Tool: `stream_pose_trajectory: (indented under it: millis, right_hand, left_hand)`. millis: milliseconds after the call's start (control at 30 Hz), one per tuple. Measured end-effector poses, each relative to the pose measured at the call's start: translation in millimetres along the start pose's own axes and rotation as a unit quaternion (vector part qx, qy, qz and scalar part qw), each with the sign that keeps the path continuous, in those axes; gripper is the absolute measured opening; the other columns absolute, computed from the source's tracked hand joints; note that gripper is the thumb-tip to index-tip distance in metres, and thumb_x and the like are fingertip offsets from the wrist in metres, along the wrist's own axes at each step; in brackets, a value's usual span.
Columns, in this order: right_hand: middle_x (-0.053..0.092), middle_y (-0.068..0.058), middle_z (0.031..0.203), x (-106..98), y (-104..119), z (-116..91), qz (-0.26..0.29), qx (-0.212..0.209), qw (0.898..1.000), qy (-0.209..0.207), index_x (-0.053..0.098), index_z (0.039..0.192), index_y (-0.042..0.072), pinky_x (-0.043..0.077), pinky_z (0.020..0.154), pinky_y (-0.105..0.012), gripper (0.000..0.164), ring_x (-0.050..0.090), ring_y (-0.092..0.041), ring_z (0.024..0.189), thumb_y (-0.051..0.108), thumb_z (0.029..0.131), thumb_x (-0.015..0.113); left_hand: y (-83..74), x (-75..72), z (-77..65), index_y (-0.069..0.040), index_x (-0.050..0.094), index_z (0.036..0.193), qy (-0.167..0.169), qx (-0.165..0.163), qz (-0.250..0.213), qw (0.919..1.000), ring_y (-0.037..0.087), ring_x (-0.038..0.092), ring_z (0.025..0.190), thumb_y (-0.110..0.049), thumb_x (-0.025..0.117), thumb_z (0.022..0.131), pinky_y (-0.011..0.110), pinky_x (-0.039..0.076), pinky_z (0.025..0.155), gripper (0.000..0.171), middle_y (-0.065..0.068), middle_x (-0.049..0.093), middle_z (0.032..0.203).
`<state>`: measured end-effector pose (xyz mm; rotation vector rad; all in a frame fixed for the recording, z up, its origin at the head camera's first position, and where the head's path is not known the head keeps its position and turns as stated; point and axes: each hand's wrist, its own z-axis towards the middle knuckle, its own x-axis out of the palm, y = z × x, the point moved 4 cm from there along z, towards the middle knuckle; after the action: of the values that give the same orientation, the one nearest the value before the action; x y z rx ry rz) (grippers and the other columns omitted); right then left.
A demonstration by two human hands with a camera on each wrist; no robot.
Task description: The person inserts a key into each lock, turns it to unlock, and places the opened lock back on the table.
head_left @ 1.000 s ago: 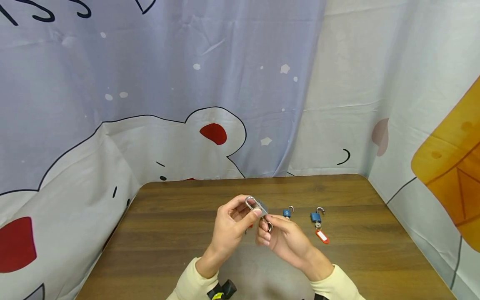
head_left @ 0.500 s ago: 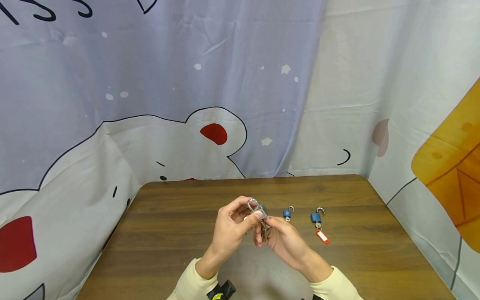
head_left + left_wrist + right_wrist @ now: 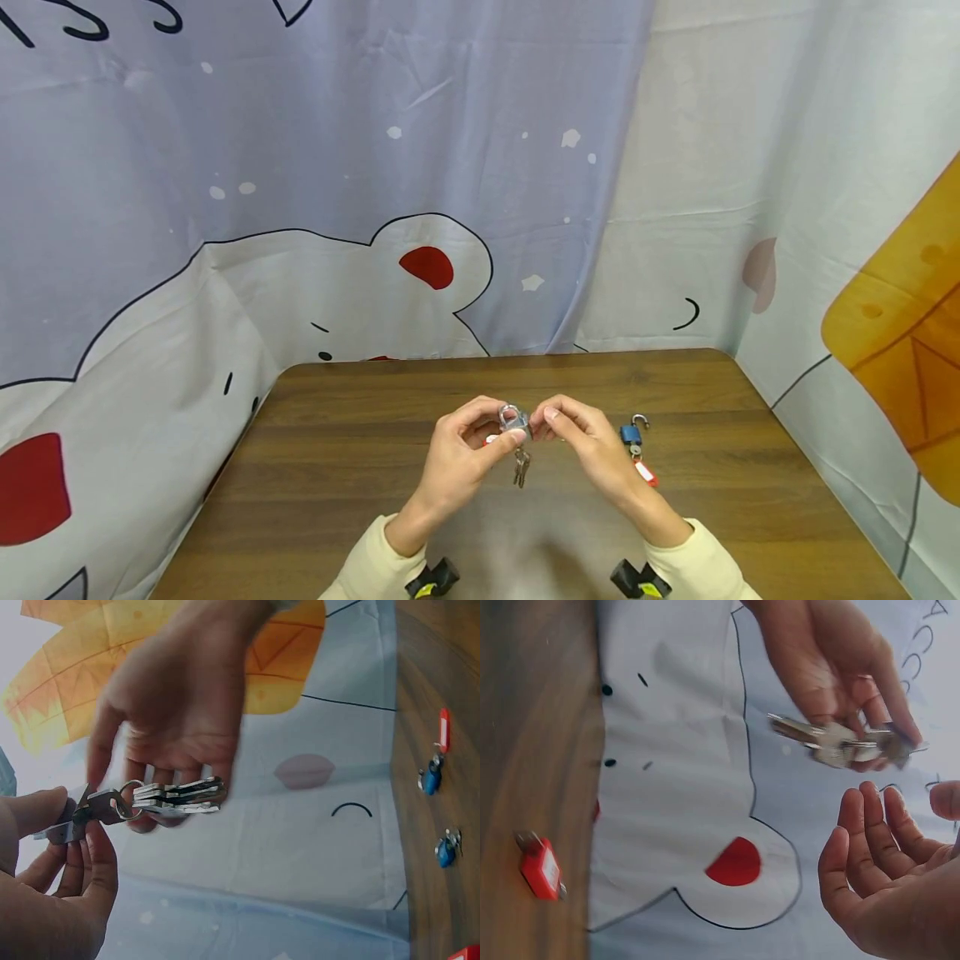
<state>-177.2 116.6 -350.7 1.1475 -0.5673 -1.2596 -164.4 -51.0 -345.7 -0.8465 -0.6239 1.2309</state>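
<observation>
My left hand [image 3: 468, 446] pinches a silver padlock [image 3: 514, 418] between thumb and fingers, above the table. From the padlock's lower end dangles a ring with several keys [image 3: 521, 468]; in the left wrist view, the keys [image 3: 180, 796] stick out sideways from it. My right hand [image 3: 581, 429] is raised just beside the padlock. Seen from the right wrist, the right hand [image 3: 892, 877] has loosely bent fingers with nothing in them, a small gap below the keys [image 3: 825, 741].
A blue padlock [image 3: 632, 435] with a red-rimmed tag [image 3: 645, 472] lies on the wooden table [image 3: 360, 483] at the right. Another blue padlock [image 3: 445, 855] shows in the left wrist view. A red piece with a white label [image 3: 541, 870] lies behind my left hand. Printed curtains surround the table.
My right hand has let go of the keys and moved up and right, covering the nearer blue padlock. The keys now hang free from the silver padlock, which my left hand still holds.
</observation>
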Motion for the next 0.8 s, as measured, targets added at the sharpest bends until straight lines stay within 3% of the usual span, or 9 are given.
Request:
stream_pose_trajectory:
  millis: [167,367,567,800]
  right_hand:
    - [0.067,0.001,0.091,-4.6,14.3,1.3,-0.092,-0.036,0.995,-0.010,0.063,0.097,0.016,0.050,0.079,-0.025,0.013,0.062,-0.008,0.087,0.017,0.096,0.050]
    - [0.062,0.011,0.090,-4.5,28.9,3.6,-0.203,-0.123,0.971,-0.020,0.062,0.097,0.023,0.049,0.068,-0.021,0.009,0.057,-0.002,0.078,0.018,0.090,0.061]
    - [0.060,0.017,0.092,3.4,29.0,4.7,-0.267,-0.178,0.947,-0.015,0.063,0.095,0.023,0.048,0.066,-0.020,0.010,0.055,0.000,0.079,0.023,0.086,0.067]
    - [0.060,0.016,0.089,9.5,24.1,4.9,-0.291,-0.170,0.941,0.007,0.062,0.091,0.025,0.048,0.067,-0.018,0.006,0.056,-0.001,0.080,0.029,0.087,0.065]
  left_hand:
    - [8.5,-3.1,-1.2,0.000,0.065,0.099,0.005,-0.024,0.020,0.9995,0.008,0.062,0.084,-0.008,0.073,0.079,0.028,0.057,0.074,0.024,0.018,0.062,0.095]
    - [16.6,-5.2,-2.5,-0.005,0.066,0.097,0.018,-0.053,0.051,0.9971,0.008,0.062,0.082,-0.013,0.075,0.077,0.026,0.057,0.073,0.023,0.012,0.063,0.092]
    - [5.9,-3.3,-4.2,-0.009,0.067,0.093,0.038,-0.029,0.137,0.9894,0.007,0.059,0.076,-0.011,0.074,0.078,0.023,0.056,0.066,0.017,0.007,0.063,0.086]
    - [-9.7,-0.8,-5.4,-0.009,0.067,0.091,0.044,-0.011,0.176,0.9834,0.010,0.057,0.072,-0.009,0.072,0.080,0.023,0.054,0.062,0.012,0.004,0.064,0.083]
